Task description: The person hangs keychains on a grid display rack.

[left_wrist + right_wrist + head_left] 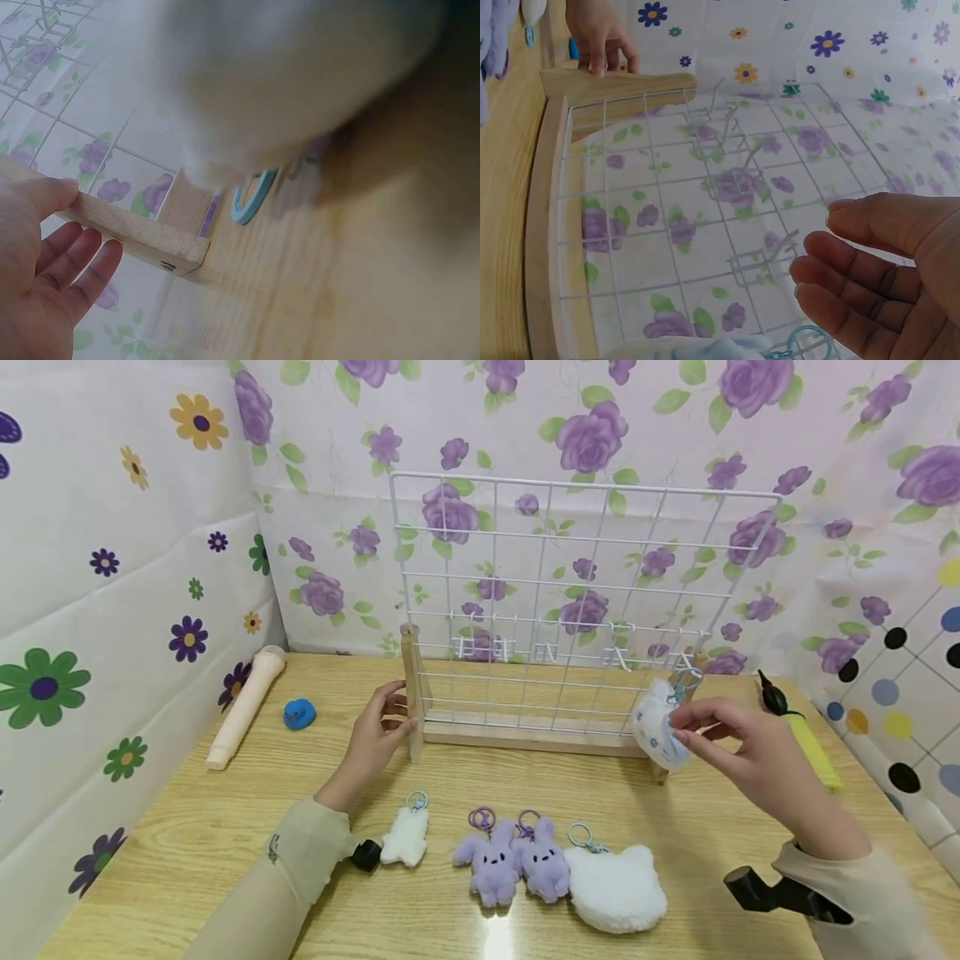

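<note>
My left hand [380,724] grips the wooden side post [412,693] of a white wire grid rack [555,585]. In the left wrist view its thumb lies on one side of the post [142,229] and the fingers on the other. At the rack's right end a white plush keychain with blue spots [660,727] hangs by its light blue ring from a hook. Beside that plush is my right hand [750,752], its fingers loosely bent; the right wrist view shows nothing between them. Several white hooks [546,652] line the grid.
In front of the rack lie a small white plush keychain [406,837], two purple rabbit keychains [495,864] and a larger white plush pouch [618,889]. A blue rubber duck [299,714] and a pale microphone-shaped stick [246,706] lie left. A yellow-and-black object [810,747] lies right.
</note>
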`<state>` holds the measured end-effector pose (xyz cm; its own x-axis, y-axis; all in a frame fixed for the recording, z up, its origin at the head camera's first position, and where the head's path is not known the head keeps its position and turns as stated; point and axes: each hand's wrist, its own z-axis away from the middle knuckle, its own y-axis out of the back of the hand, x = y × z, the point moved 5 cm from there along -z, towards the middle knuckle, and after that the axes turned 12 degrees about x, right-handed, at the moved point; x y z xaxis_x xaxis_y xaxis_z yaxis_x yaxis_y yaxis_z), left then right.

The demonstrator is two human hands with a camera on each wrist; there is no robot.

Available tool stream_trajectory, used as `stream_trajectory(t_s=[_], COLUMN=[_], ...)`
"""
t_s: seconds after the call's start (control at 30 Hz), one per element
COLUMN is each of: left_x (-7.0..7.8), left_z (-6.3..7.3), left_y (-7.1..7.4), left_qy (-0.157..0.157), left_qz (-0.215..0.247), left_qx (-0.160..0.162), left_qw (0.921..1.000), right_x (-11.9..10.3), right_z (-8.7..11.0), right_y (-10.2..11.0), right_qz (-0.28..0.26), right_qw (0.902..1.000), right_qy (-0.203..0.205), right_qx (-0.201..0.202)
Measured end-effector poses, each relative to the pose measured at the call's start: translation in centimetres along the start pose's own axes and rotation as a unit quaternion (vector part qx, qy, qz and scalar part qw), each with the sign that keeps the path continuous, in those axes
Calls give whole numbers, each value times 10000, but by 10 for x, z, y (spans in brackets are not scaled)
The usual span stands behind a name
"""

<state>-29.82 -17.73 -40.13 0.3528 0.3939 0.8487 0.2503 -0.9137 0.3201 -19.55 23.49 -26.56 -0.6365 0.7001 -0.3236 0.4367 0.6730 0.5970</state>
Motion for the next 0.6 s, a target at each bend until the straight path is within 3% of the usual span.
stream_trajectory(t_s=[0.37,0.6], left_x=[1,1], left_z=[-1,0], left_y=[1,0], left_qy=[-9,-48], left_qz=[-21,-27], left_qx=[20,23], left_qw=[10000,10000], right_x=[0,0], right_z=[28,43], right_y=[-33,-56], right_qz=[-358,-821], right_qw=[9981,9920], right_qy=[-59,-259], right_qx=[-490,-920])
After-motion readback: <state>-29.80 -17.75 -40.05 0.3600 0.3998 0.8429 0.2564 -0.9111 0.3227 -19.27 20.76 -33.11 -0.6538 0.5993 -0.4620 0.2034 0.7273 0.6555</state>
